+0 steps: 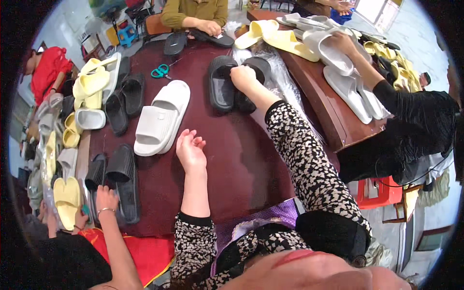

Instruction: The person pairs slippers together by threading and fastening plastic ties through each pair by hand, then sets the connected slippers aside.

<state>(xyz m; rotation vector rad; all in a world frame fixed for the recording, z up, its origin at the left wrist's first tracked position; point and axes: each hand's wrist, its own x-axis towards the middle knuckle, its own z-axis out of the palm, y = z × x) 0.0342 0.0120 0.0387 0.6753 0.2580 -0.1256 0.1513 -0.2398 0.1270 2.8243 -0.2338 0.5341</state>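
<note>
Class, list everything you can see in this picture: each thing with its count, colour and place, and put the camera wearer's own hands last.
Black slide sandals: a pair, far side of table, under the right hand.
White slide sandals: a pair, table centre-left.
Scissors: one, green-handled, far left of table.
Black sandals: several, near left edge, by a co-worker's hand.
Yellow and white sandals: a pile, left edge.
White sandals: several, on the right-hand table.
Table: one, dark red.
Stool: one, red, lower right.
Left hand: open, palm up, resting on table.
Right hand: on the black pair.
</note>
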